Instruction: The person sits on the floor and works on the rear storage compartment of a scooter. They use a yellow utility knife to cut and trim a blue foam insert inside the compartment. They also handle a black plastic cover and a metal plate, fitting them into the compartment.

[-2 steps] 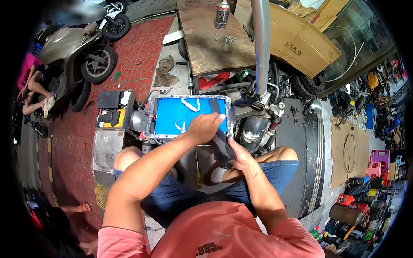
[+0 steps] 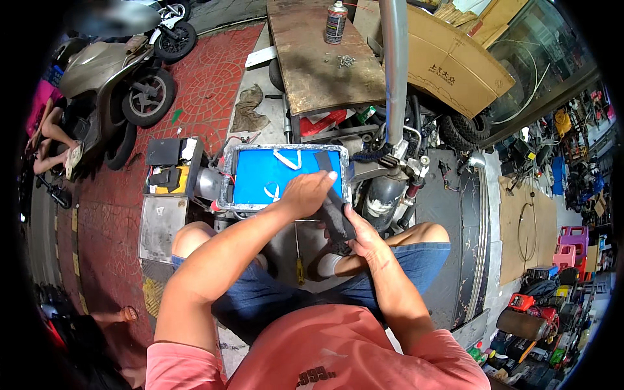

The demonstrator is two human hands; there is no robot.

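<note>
1. Just short of the blue tray (image 2: 253,185), the right hand (image 2: 361,235) is closed round the lower end of a dark strip (image 2: 333,205).
2. Over the tray's near right corner, the left hand (image 2: 307,194) presses fingers flat on the strip, curled but clasping nothing.
3. Judged best: anchor the lower end, smooth steadily upward.
4. Beyond the tray, a spray can (image 2: 335,21) stands on the brown board (image 2: 325,71).

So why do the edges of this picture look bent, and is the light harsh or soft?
Head view: the fisheye lens bows straight lines near the rim, such as the brown board, and leaves black corners. Daylight is bright and even, shadows soft. The left hand and right hand on the dark strip over the blue pack are sharp; a smear blurs the top left.
</note>
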